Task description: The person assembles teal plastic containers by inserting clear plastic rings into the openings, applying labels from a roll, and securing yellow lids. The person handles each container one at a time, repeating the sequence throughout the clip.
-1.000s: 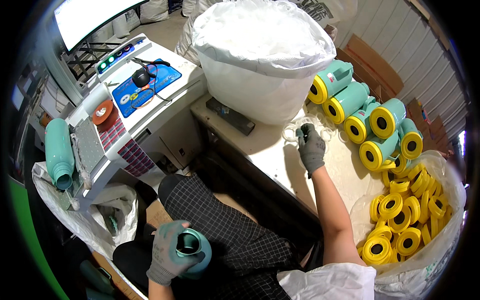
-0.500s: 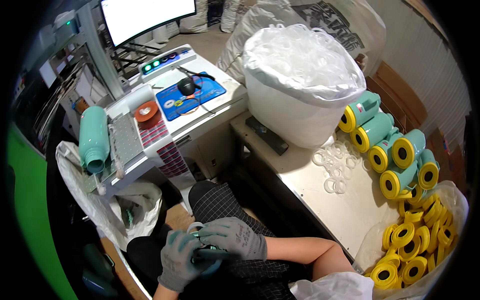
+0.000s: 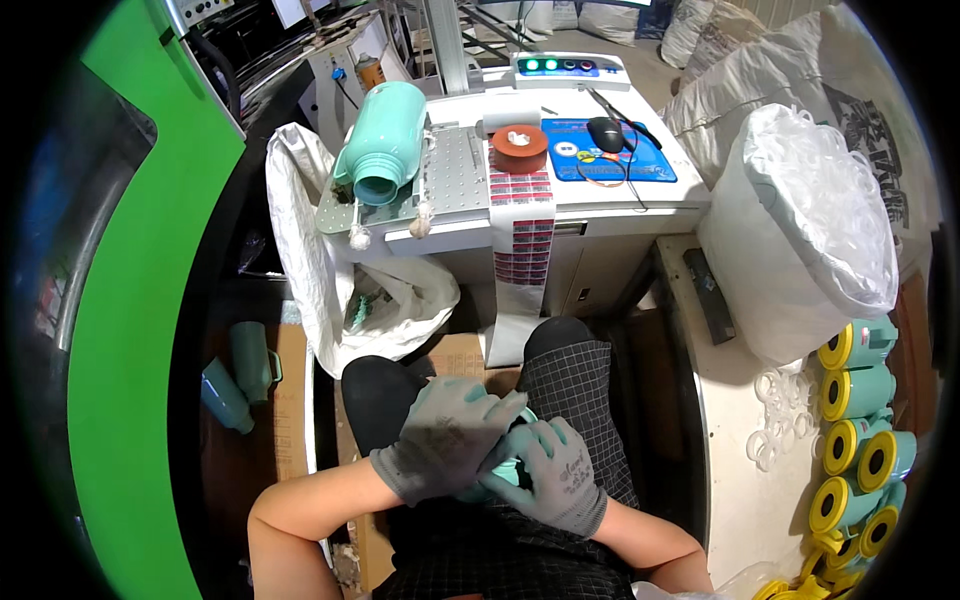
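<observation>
While left hand point(image 3: 450, 435) and right hand point(image 3: 555, 472) mostly hide the green bottle point(image 3: 510, 472) at lower centre of the frame, fingers curled over it, clamped or not cannot tell, it could slip if both loosen at once.

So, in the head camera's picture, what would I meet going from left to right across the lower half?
Green panel → two loose bottles → gloved left hand → gloved right hand → scattered white rings → teal jugs with yellow bases.
</observation>
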